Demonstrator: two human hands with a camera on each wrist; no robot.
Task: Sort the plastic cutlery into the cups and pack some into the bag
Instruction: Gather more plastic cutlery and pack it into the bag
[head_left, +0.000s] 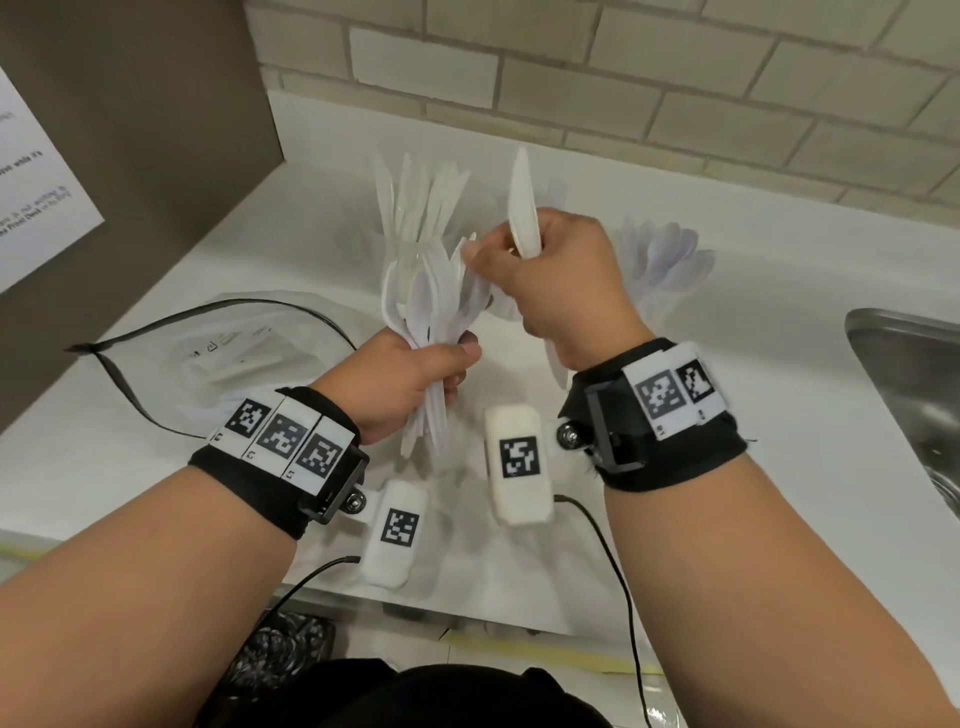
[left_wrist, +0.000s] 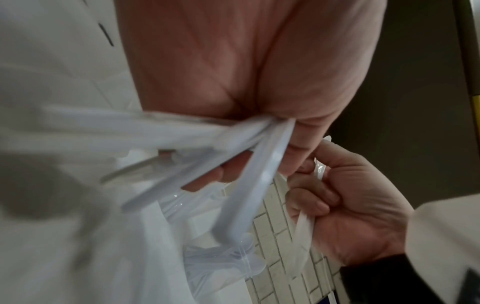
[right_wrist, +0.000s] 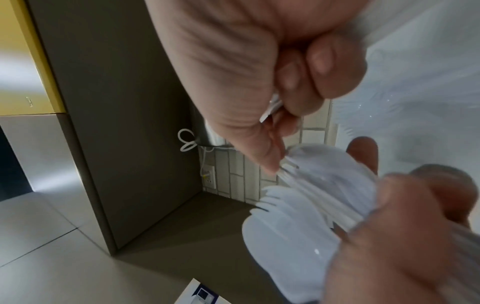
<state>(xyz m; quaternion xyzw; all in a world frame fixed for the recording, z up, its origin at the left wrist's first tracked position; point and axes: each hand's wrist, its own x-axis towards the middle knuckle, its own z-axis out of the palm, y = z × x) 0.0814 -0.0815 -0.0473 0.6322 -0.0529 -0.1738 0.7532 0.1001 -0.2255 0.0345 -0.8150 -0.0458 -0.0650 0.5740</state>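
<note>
My left hand (head_left: 410, 379) grips a bundle of white plastic spoons and forks (head_left: 441, 306) by the handles, heads up, above the counter. In the left wrist view the handles (left_wrist: 233, 164) fan out below my palm. My right hand (head_left: 561, 280) is curled round a white plastic knife (head_left: 522, 208) held upright, and its forefinger and thumb touch the tips of the bundle (right_wrist: 298, 205). Behind the bundle a clear cup of knives (head_left: 421, 202) stands near the wall. A clear cup of spoons (head_left: 665, 260) stands to the right. A clear zip bag (head_left: 223, 343) lies open at the left.
The white counter (head_left: 779, 322) ends in a steel sink (head_left: 904, 374) at the right. A brown side panel (head_left: 156, 130) with a paper notice closes the left side. A tiled wall (head_left: 675, 78) runs behind the cups.
</note>
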